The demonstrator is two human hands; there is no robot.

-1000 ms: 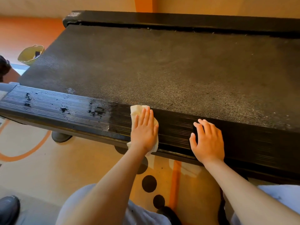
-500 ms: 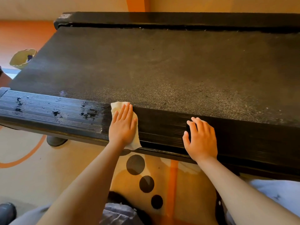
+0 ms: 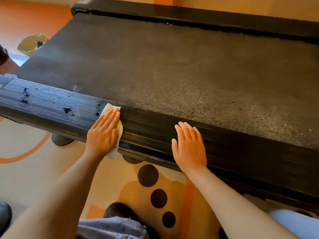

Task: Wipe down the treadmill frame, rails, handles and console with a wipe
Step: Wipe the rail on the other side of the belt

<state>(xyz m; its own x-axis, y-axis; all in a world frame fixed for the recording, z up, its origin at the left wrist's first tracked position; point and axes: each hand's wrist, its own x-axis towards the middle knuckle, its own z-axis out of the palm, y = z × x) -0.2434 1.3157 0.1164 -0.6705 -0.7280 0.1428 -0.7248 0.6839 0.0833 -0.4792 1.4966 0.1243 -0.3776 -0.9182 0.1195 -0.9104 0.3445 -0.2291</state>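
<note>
Here, my left hand presses the wipe flat on the near rail; my right hand rests flat, empty. Droplets at nine o'clock await wiping; console unseen.

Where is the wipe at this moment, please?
In the head view, the wipe lies under the left hand on the near side rail, left of centre, just right of the wet droplets.

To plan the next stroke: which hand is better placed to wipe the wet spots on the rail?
Left. The left hand presses the wipe on the rail beside the wet spots; the right hand rests bare, farther away.
</note>
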